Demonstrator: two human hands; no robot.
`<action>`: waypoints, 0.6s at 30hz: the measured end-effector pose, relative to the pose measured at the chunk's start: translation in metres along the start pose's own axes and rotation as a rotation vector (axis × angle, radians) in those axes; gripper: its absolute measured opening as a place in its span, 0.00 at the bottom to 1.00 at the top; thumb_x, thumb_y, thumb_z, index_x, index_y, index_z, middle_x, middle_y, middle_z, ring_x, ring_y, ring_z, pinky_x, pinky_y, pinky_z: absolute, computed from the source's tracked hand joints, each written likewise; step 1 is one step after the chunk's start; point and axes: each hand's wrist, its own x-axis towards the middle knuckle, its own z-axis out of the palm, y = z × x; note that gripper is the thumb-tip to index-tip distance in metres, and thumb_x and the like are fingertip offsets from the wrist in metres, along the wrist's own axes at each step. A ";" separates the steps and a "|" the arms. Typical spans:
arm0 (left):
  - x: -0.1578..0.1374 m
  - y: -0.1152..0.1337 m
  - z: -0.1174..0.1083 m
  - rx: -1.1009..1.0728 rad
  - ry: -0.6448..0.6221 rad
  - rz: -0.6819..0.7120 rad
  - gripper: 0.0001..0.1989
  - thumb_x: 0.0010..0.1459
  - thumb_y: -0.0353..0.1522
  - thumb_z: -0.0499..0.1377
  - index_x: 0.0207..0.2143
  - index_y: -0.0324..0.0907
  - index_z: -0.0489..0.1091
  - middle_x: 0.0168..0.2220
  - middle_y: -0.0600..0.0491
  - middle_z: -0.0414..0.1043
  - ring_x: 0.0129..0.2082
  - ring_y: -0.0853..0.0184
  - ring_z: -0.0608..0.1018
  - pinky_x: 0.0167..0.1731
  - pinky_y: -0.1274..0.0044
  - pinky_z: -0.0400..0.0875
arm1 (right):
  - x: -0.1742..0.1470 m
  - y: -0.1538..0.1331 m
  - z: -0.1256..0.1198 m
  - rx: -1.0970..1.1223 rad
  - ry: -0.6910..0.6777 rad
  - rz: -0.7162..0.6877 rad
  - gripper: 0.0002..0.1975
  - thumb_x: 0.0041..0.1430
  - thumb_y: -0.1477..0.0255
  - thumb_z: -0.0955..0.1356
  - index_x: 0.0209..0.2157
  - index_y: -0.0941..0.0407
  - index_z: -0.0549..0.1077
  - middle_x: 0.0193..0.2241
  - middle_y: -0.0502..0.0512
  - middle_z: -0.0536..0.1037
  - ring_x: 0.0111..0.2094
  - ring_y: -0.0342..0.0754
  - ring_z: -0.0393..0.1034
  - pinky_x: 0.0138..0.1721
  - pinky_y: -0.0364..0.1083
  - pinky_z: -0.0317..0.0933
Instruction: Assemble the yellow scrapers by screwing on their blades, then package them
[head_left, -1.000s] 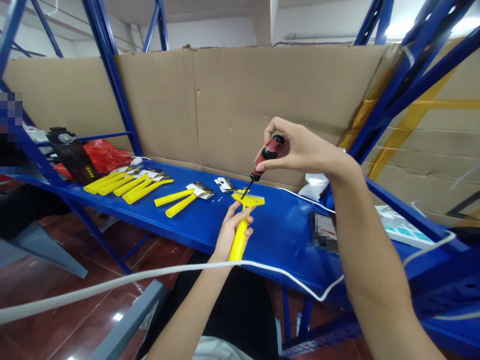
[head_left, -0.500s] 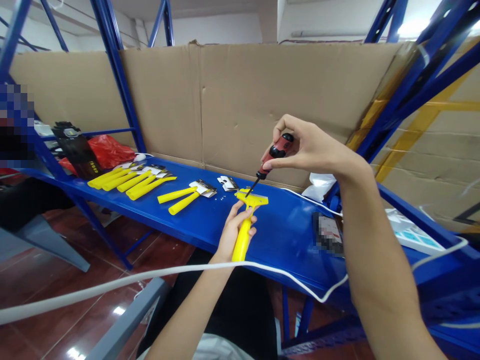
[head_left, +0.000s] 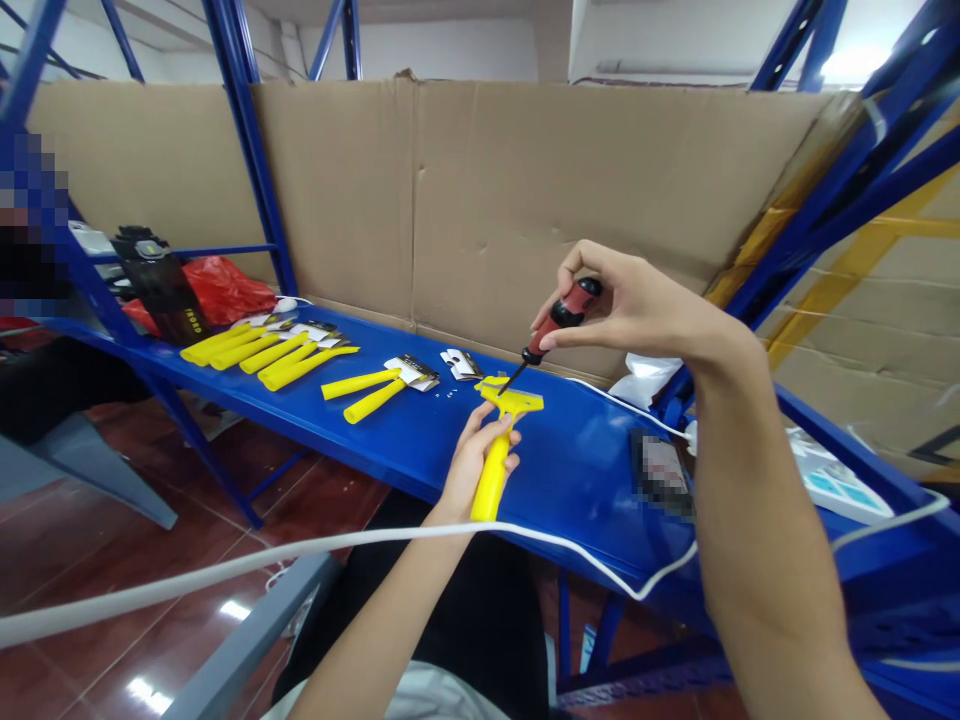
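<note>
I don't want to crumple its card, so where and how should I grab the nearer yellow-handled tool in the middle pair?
Probably its handle, from the front of the shelf: it lies bare, its free end angled toward the front and apart from the neighbouring handle, while the card covers the other end.

The left grip [head_left: 466, 462] holds a yellow scraper [head_left: 491, 485], the right grip [head_left: 639, 300] a screwdriver [head_left: 566, 314].

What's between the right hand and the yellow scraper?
A red-and-black screwdriver. In the head view, it slants from the right hand down to the yellow scraper.
</note>
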 end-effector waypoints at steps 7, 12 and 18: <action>0.003 -0.001 -0.003 -0.011 0.021 -0.020 0.30 0.61 0.25 0.74 0.61 0.45 0.69 0.52 0.44 0.82 0.32 0.73 0.82 0.22 0.86 0.68 | -0.008 -0.023 0.009 -0.052 -0.019 0.093 0.33 0.51 0.45 0.86 0.37 0.47 0.67 0.38 0.55 0.89 0.41 0.60 0.85 0.38 0.57 0.77; 0.004 -0.002 -0.004 0.075 -0.021 -0.021 0.33 0.56 0.28 0.78 0.61 0.45 0.71 0.48 0.47 0.82 0.33 0.71 0.82 0.23 0.85 0.69 | -0.032 -0.028 0.026 -0.084 0.155 0.102 0.30 0.56 0.45 0.85 0.44 0.45 0.70 0.40 0.54 0.89 0.44 0.62 0.86 0.48 0.62 0.80; 0.009 0.008 -0.005 0.323 -0.175 -0.108 0.33 0.49 0.30 0.81 0.55 0.42 0.73 0.37 0.50 0.81 0.29 0.66 0.82 0.21 0.81 0.69 | -0.093 -0.029 0.073 -0.237 0.585 0.111 0.20 0.66 0.55 0.81 0.51 0.41 0.73 0.42 0.53 0.87 0.45 0.63 0.86 0.54 0.66 0.80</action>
